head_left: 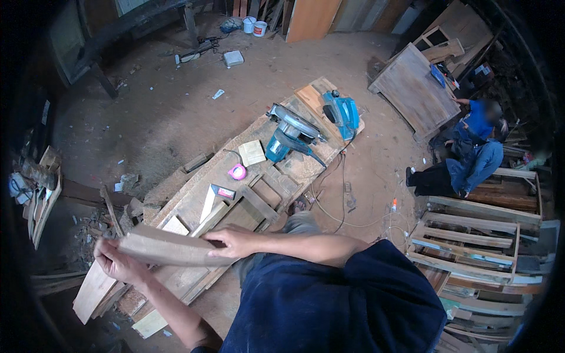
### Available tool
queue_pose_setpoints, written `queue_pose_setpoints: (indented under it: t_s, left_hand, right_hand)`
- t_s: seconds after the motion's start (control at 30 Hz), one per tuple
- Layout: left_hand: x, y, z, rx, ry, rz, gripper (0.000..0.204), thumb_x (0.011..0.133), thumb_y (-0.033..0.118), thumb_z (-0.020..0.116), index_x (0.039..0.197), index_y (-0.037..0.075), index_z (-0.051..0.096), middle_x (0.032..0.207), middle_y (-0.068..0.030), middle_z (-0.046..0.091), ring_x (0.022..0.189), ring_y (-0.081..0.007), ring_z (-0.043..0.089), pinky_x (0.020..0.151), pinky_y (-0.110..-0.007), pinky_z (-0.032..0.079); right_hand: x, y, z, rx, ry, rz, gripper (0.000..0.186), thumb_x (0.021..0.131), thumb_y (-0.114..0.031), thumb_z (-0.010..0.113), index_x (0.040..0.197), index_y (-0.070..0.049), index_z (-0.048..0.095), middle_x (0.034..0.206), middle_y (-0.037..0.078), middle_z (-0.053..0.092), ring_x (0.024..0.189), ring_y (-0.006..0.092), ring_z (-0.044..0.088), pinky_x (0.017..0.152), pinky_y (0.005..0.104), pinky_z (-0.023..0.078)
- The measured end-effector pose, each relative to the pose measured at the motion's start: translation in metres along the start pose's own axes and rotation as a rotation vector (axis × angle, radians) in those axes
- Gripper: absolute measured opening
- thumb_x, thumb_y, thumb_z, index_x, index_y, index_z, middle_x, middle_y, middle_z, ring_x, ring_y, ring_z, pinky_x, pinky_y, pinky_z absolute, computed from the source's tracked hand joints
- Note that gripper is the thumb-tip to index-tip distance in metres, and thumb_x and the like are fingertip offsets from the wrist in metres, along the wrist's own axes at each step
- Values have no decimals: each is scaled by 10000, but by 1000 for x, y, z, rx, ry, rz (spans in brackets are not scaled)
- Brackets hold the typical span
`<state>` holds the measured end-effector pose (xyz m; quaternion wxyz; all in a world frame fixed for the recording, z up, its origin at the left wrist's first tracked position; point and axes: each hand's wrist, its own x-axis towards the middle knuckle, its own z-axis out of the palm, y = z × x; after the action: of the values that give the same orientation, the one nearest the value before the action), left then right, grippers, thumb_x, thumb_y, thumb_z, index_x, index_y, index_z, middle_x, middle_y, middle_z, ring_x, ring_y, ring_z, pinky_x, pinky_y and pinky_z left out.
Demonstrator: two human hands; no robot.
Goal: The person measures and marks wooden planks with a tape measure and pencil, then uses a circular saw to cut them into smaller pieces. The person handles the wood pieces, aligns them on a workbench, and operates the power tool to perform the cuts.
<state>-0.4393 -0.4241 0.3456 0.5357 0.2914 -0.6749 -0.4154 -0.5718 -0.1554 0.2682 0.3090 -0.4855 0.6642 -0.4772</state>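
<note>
The left hand and right hand hold a wooden board over a workbench bearing a circular saw.

You have cool, modest light where your hands grip the board; below right of that grip, your shirt sinks into dark blue. Beyond it, the saw looks clear, its metal shining softly. Far right, the frames bend and a person's face is blurred. Black rims your view.

Matt wooden board, dusty wooden workbench, metal-and-plastic circular saw, matt cloth shirt
</note>
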Motion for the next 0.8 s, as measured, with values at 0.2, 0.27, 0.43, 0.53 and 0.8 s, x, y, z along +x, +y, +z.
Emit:
queue_pose_setpoints:
  t_s: [0.2, 0.27, 0.43, 0.53, 0.8]
  left_hand:
    - [-112, 21, 160, -204, -157, -197, 692, 1054, 489, 525, 1513, 4, 346, 1429, -142, 532, 1310, -314, 516, 1146, -483, 364]
    - [-150, 26, 193, -194, -396, -483, 715, 1030, 513, 539, 1487, -14, 380, 1433, -152, 538, 1300, -318, 543, 1113, -480, 405]
    - [-176, 31, 292, -645, -416, -997, 652, 1015, 489, 551, 1447, 11, 453, 1359, -157, 591, 1242, -298, 593, 1050, -464, 468]
    - [-190, 46, 343, -710, -358, -989, 656, 1011, 514, 538, 1439, 22, 468, 1325, -152, 616, 1216, -296, 611, 1029, -463, 482]
    - [-214, 92, 402, -561, -189, -950, 561, 1015, 496, 525, 1350, 47, 560, 1306, -120, 636, 1215, -292, 615, 1033, -462, 486]
  right_hand:
    - [-32, -32, -89, -244, 267, 76, 512, 923, -348, 740, 1317, -36, 645, 1151, 187, 714, 1028, 364, 708, 896, 417, 567]
    - [-39, -18, -128, -216, 370, -130, 468, 902, -330, 769, 1265, -49, 678, 1142, 161, 715, 1048, 336, 701, 932, 412, 558]
    - [-110, 109, -336, -138, 958, 68, 319, 927, -215, 741, 1183, -28, 698, 1174, 134, 726, 1115, 272, 684, 975, 390, 520]
    - [-178, 208, -501, -401, 1280, 446, 358, 979, -256, 688, 1227, 1, 672, 1123, 208, 733, 1040, 323, 718, 919, 418, 546]
    - [-209, 335, -539, -329, 871, 594, 506, 918, -191, 724, 1343, 19, 546, 1187, 319, 660, 1085, 474, 658, 927, 490, 527]
